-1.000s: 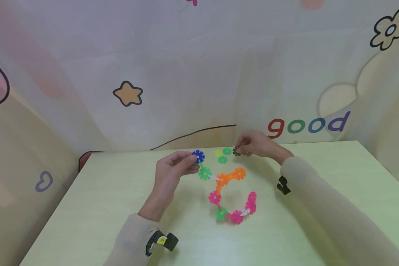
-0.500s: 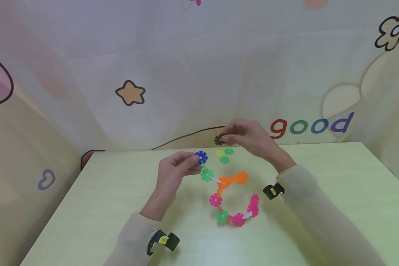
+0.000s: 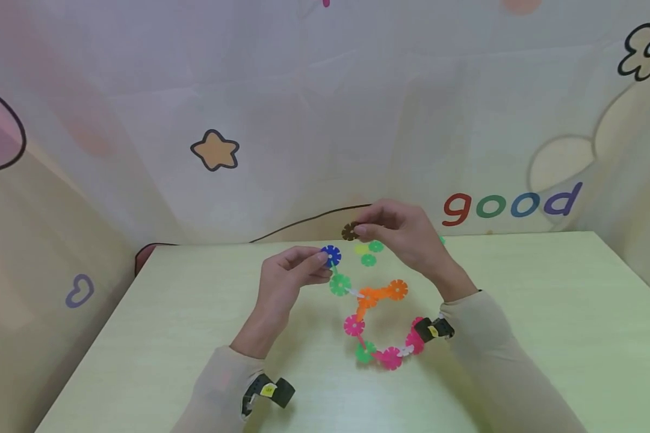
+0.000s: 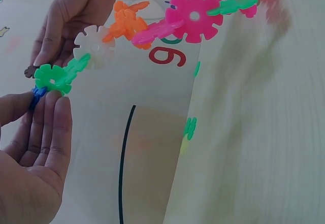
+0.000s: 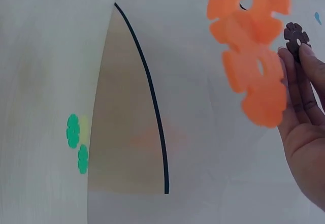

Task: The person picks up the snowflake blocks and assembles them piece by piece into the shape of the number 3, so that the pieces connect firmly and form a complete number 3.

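Observation:
My left hand (image 3: 284, 279) pinches a blue notched snowflake disc (image 3: 331, 256) between thumb and fingers. From that disc hangs a curving chain of interlocked discs: a green disc (image 3: 340, 285), a white disc (image 4: 95, 46), orange discs (image 3: 367, 297), pink discs (image 3: 354, 325) and another green one low down. My right hand (image 3: 401, 231) pinches a dark brown snowflake disc (image 3: 349, 231) by its edge, just above and to the right of the blue disc. In the right wrist view the brown disc (image 5: 296, 39) stands upright at the fingertips, with orange discs of the chain nearer the camera.
Behind the chain, loose green discs (image 3: 368, 260) and a yellow disc (image 3: 361, 248) lie near the far edge of the pale table (image 3: 168, 337). Another green disc (image 3: 442, 240) peeks out beside the right wrist. A printed curtain (image 3: 325, 120) hangs directly behind the table.
My right hand has lifted the brown disc from the table's far side and carried it left toward the blue disc. My left hand has kept its hold on the chain, nearly still.

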The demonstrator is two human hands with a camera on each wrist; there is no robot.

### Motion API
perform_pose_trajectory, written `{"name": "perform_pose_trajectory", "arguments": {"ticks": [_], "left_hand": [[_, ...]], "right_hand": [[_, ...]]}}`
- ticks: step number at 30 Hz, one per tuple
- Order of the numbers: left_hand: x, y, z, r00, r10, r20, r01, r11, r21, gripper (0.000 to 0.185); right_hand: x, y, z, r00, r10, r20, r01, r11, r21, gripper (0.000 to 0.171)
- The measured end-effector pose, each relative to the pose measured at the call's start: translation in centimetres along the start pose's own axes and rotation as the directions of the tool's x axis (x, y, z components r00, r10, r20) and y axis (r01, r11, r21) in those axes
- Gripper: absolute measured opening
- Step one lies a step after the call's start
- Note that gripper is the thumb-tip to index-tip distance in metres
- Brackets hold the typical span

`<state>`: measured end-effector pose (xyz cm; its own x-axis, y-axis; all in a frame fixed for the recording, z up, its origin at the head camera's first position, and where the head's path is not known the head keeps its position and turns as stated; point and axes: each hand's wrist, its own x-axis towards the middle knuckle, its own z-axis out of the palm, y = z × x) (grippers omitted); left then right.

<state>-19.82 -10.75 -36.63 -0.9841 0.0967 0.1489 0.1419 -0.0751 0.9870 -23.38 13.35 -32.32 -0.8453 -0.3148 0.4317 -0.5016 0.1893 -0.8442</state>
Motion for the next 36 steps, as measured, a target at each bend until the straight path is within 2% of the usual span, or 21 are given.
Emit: {"name": "perform_pose_trajectory", "arguments": {"ticks": [8,17,25,36], "left_hand": [[0.0,0.2,0.0,1.000,0.011,0.010,-0.011,1.000,0.002,0.022],[0.0,0.3,0.0,1.000,0.019,0.024,-0.019,1.000,0.002,0.022],[0.0,0.2,0.1,1.000,0.004,0.029,-0.005,1.000,0.010,0.021],[0.0,0.1,0.2,1.000,0.003,0.026,-0.003,1.000,0.001,0.021]], "right_hand": [[0.2,0.1,0.9,1.000,-0.027,-0.005,0.027,1.000,0.011,0.014],[0.4,0.5,1.6,0.995,-0.093,0.034,0.093,0.996,-0.011,0.012],[0.1,0.9,1.4,0.993,-0.115,0.017,0.114,0.993,0.032,0.013],[0.3,1.1,1.4,0.970,-0.238,0.057,0.239,0.971,-0.014,0.017]]}}
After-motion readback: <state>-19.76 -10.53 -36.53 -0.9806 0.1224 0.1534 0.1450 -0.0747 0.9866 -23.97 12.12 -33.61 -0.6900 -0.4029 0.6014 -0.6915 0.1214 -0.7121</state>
